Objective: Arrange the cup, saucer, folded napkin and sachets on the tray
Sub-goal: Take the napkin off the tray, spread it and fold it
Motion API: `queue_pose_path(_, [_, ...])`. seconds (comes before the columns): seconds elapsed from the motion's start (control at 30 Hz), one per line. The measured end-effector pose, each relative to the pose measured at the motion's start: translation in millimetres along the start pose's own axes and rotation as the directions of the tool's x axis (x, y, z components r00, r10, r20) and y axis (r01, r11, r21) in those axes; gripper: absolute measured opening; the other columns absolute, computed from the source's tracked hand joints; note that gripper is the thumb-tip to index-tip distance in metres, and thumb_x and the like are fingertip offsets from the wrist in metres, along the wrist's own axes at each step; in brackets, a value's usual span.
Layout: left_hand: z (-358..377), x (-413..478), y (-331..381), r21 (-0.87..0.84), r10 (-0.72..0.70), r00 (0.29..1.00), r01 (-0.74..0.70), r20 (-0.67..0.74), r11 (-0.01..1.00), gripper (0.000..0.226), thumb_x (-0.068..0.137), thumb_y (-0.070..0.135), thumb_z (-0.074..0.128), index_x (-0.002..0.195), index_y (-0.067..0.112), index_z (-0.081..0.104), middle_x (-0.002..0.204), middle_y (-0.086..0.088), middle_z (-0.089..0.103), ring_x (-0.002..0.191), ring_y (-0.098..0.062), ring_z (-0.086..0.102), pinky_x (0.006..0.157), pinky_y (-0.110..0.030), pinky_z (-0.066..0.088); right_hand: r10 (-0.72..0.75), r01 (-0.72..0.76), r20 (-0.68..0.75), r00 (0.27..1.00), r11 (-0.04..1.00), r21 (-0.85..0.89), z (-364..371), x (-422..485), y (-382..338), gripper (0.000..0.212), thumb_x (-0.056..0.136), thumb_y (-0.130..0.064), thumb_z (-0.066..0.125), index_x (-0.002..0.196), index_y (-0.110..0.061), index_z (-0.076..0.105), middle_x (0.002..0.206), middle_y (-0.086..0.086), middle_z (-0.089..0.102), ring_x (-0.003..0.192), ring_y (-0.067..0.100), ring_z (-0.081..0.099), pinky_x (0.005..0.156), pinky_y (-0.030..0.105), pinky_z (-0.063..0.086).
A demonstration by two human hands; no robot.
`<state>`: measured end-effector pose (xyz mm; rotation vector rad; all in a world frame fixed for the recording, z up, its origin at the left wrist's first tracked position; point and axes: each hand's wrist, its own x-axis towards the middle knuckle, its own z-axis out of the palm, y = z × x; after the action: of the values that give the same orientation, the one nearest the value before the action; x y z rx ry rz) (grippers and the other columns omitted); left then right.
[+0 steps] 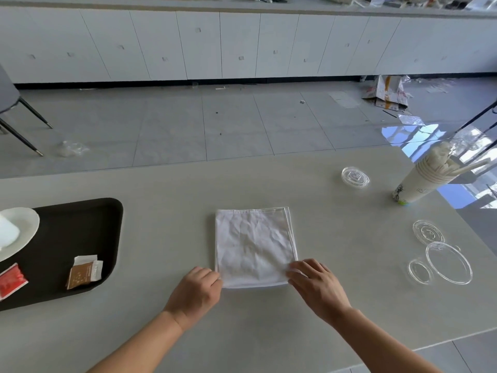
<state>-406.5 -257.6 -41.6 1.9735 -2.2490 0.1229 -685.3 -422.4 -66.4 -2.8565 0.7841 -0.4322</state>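
A white cloth napkin (254, 244), folded into a rectangle, lies flat on the grey table in front of me. My left hand (196, 292) pinches its near left corner and my right hand (316, 285) pinches its near right corner. At the left stands a dark tray (80, 232). On it sit a white saucer (25, 227) with a white cup (6, 232) cut off by the frame edge, a brown sachet (83, 273) and a red sachet (10, 281).
At the right of the table stand a stack of paper cups (422, 181) and several clear plastic lids (449, 262), one more lid (355, 177) farther back. Beyond the table's far edge are floor, chair legs (24, 125) and white cabinets.
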Motion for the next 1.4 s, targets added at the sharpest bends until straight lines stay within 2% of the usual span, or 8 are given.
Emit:
queue_pose_path(0.2, [-9, -8, 6, -0.289, -0.164, 0.986, 0.145, -0.042, 0.946, 0.013, 0.073, 0.013, 0.051, 0.061, 0.015, 0.054, 0.058, 0.001, 0.054, 0.055, -0.023, 0.053, 0.06, -0.028, 0.044, 0.01, -0.015, 0.084, 0.996, 0.997, 0.069, -5, -10, -6, 0.03, 0.089, -0.047, 0.068, 0.11, -0.026, 0.069, 0.119, -0.012, 0.065, 0.104, 0.018, 0.061, 0.083, 0.032, 0.053])
queue_pose_path(0.5, [-22, -38, 12, -0.587, -0.357, 0.93, 0.336, 0.086, 0.736, 0.016, 0.09, 0.038, 0.041, 0.081, 0.026, 0.049, 0.072, 0.012, 0.052, 0.064, -0.011, 0.05, 0.06, -0.032, 0.047, 0.114, -0.122, 0.042, 0.993, 0.953, 0.277, -17, -15, -24, 0.009, 0.091, -0.018, 0.063, 0.098, -0.023, 0.067, 0.114, -0.013, 0.071, 0.118, 0.009, 0.061, 0.085, 0.025, 0.054])
queue_pose_path(0.63, [-23, -54, 11, -0.617, -0.389, 0.889, 0.449, 0.24, 0.646, 0.056, 0.075, 0.069, 0.059, 0.119, 0.036, 0.054, 0.111, 0.025, 0.06, 0.103, 0.007, 0.056, 0.09, -0.02, 0.044, 0.192, -0.216, 0.103, 0.976, 0.906, 0.364, -24, -10, -29, 0.008, 0.092, -0.022, 0.064, 0.099, -0.026, 0.063, 0.09, -0.009, 0.07, 0.079, 0.014, 0.064, 0.068, 0.031, 0.053])
queue_pose_path(0.7, [-19, -55, 10, -0.622, -0.417, 0.858, 0.508, 0.301, 0.596, 0.069, 0.068, 0.057, 0.077, 0.127, 0.034, 0.051, 0.119, 0.026, 0.058, 0.11, 0.007, 0.054, 0.095, -0.017, 0.041, 0.212, -0.246, 0.128, 0.969, 0.89, 0.383, -27, -4, -28, 0.007, 0.094, -0.024, 0.063, 0.097, -0.029, 0.06, 0.081, -0.011, 0.066, 0.068, 0.014, 0.057, 0.065, 0.03, 0.051])
queue_pose_path(0.87, [-13, -38, 8, -0.675, -0.527, 0.783, 0.587, 0.332, 0.447, 0.029, 0.077, 0.012, 0.077, 0.102, 0.024, 0.067, 0.096, 0.015, 0.073, 0.095, -0.002, 0.067, 0.087, -0.027, 0.052, 0.282, -0.339, 0.193, 0.94, 0.845, 0.414, -28, 12, -22, 0.009, 0.096, -0.025, 0.061, 0.094, -0.031, 0.054, 0.064, -0.009, 0.055, 0.059, 0.012, 0.046, 0.055, 0.02, 0.04])
queue_pose_path(1.0, [-8, -30, 8, -0.672, -0.581, 0.734, 0.63, 0.352, 0.389, 0.009, 0.082, 0.012, 0.069, 0.08, 0.017, 0.062, 0.075, 0.002, 0.071, 0.072, -0.02, 0.066, 0.074, -0.038, 0.053, 0.34, -0.399, 0.21, 0.917, 0.809, 0.432, -27, 23, -17, 0.007, 0.097, -0.026, 0.06, 0.092, -0.028, 0.055, 0.061, -0.018, 0.053, 0.054, 0.009, 0.043, 0.051, 0.016, 0.036])
queue_pose_path(1.1, [-3, -25, 12, -0.673, -0.683, 0.668, 0.653, 0.295, 0.348, 0.021, 0.081, 0.014, 0.071, 0.072, 0.026, 0.058, 0.07, 0.011, 0.067, 0.063, -0.008, 0.062, 0.061, -0.019, 0.047, 0.382, -0.435, 0.21, 0.9, 0.798, 0.417, -22, 32, -17, 0.006, 0.097, -0.029, 0.059, 0.093, -0.028, 0.054, 0.061, -0.014, 0.055, 0.055, 0.01, 0.045, 0.052, 0.017, 0.037])
queue_pose_path(1.4, [2, 7, 17, -0.664, -0.872, 0.423, 0.729, 0.245, 0.167, 0.011, 0.081, 0.015, 0.07, 0.088, 0.024, 0.069, 0.068, 0.017, 0.064, 0.066, -0.005, 0.06, 0.057, -0.017, 0.04, 0.533, -0.571, 0.203, 0.821, 0.772, 0.279, -2, 66, -19, 0.01, 0.095, -0.03, 0.059, 0.1, -0.021, 0.057, 0.086, -0.004, 0.064, 0.081, 0.028, 0.061, 0.063, 0.03, 0.04])
